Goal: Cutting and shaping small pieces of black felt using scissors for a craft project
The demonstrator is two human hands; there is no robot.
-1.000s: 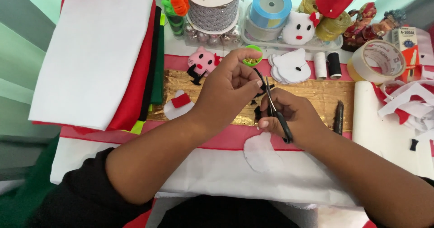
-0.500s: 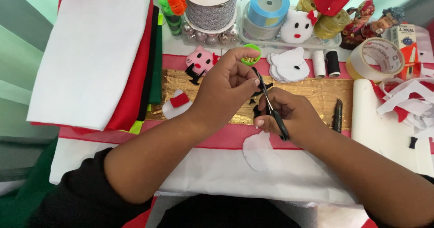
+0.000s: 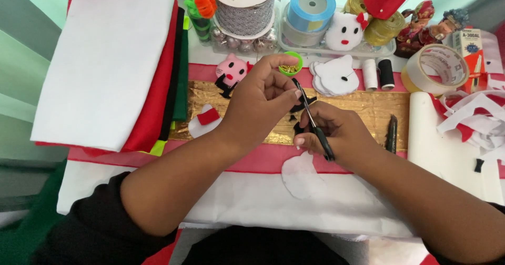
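- Right hand (image 3: 336,133), frame centre: closed around black scissors (image 3: 314,125)
- Left hand (image 3: 260,102), just left: pinching small black felt piece (image 3: 304,105) at blades, over gold sheet (image 3: 368,110)

Both hands meet over the gold foil strip (image 3: 368,110), the right hand (image 3: 336,133) holding small scissors (image 3: 314,123) beside the left hand (image 3: 258,99). Just beyond the fingers, a green pin dish (image 3: 290,65), a pink cat face (image 3: 231,71) and white felt faces (image 3: 334,75) crowd the way forward. To the right, a black pen (image 3: 392,133) and a tape roll (image 3: 435,68) block. Left, stacked felt sheets (image 3: 105,60) stand close. Nearer the body, white fabric (image 3: 252,202) lies flat, bearing only 1 felt cutout (image 3: 302,178).
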